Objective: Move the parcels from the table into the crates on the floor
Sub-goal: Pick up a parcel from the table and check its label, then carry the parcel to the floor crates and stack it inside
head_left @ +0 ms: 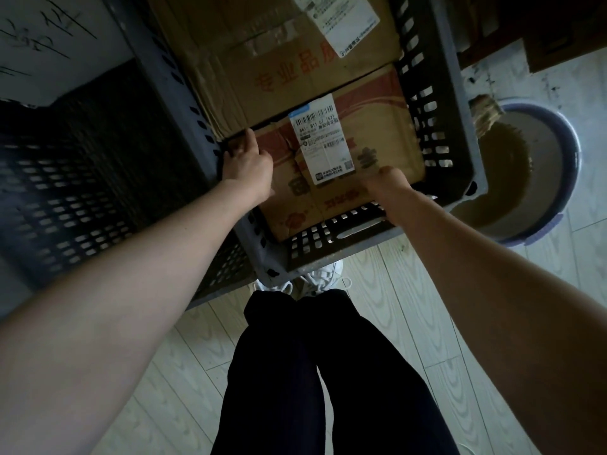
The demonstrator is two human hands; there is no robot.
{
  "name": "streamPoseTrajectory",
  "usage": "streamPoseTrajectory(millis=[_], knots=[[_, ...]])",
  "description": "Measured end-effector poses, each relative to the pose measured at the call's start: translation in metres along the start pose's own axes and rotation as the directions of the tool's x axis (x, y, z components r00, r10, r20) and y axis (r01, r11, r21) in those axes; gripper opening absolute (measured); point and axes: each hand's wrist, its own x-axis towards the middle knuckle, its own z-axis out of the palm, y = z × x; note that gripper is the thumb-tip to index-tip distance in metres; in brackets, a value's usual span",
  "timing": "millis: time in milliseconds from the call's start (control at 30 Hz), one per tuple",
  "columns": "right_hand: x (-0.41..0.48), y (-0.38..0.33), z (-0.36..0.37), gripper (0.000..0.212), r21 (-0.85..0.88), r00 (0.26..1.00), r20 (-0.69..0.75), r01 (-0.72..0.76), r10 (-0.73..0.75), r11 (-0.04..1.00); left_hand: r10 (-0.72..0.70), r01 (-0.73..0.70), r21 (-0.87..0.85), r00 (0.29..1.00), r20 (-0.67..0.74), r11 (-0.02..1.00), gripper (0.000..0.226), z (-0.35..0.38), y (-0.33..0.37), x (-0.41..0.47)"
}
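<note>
- I see the near parcel [377, 133], a worn cardboard box with red print, lying flat inside the grey crate [460, 93] on the floor [410, 307], at the crate's near end.
- A white shipping label [323, 139] sits on its top face.
- The left hand [246, 159] grips the parcel's far left corner, its fingers [244, 139] curled over the edge against the crate's left wall.
- The right hand [387, 185] holds the parcel's near right part; its fingers bend down round the cardboard, and I cannot see the tips.
- A second parcel [279, 60] fills the far end of the same crate, touching the near one along its far edge.
- Another slotted crate [82, 165], dark inside, stands just beside it on the left.
- To the right of the grey crate a round basin [542, 142] holds murky brown water.
- White shoes [323, 277] and dark trousers [312, 372] stand at the crate's near wall.
</note>
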Motion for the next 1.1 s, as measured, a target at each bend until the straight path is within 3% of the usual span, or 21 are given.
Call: streamPoseTrajectory(millis=[67, 100, 167, 200, 267, 433, 600, 1100], knots=[[-0.006, 0.008, -0.003, 0.038, -0.35, 0.983, -0.039, 0.153, -0.178, 0.924, 0.001, 0.0, -0.054, 1.0, 0.018, 0.999, 0.07, -0.005, 0.001, -0.004], [-0.01, 0.006, -0.004, 0.037, -0.333, 0.973, -0.066, 0.188, -0.221, 0.924, -0.001, 0.002, -0.093, 1.0, 0.019, 0.996, 0.067, -0.008, 0.002, -0.007], [-0.015, 0.001, 0.0, 0.033, 0.024, 0.992, -0.042, 0.12, -0.119, 0.993, -0.017, 0.017, -0.221, 1.0, -0.001, 0.975, 0.059, -0.015, 0.006, -0.015], [-0.018, -0.001, 0.001, 0.03, 0.169, 0.994, -0.047, 0.105, -0.098, 0.98, -0.024, 0.018, -0.294, 1.0, -0.019, 0.956, 0.055, -0.017, 0.01, -0.018], [-0.034, -0.005, 0.004, 0.027, 0.299, 0.993, -0.049, 0.116, -0.106, 0.947, -0.042, 0.009, -0.413, 0.997, -0.07, 0.911, 0.051, -0.026, 0.016, -0.035], [-0.092, -0.018, -0.002, 0.042, 0.383, 0.991, -0.022, 0.132, -0.134, 0.914, -0.104, 0.042, -0.585, 0.992, -0.073, 0.81, 0.045, -0.056, 0.021, -0.088], [-0.162, -0.032, -0.017, 0.041, 0.398, 0.983, -0.078, 0.181, -0.163, 0.899, -0.121, 0.032, -0.694, 0.989, -0.08, 0.719, 0.044, -0.09, 0.009, -0.151], [-0.358, -0.037, -0.057, 0.051, 0.461, 0.945, -0.183, 0.325, -0.27, 0.826, -0.172, -0.059, -0.816, 0.966, -0.191, 0.575, 0.062, -0.165, -0.028, -0.362]])
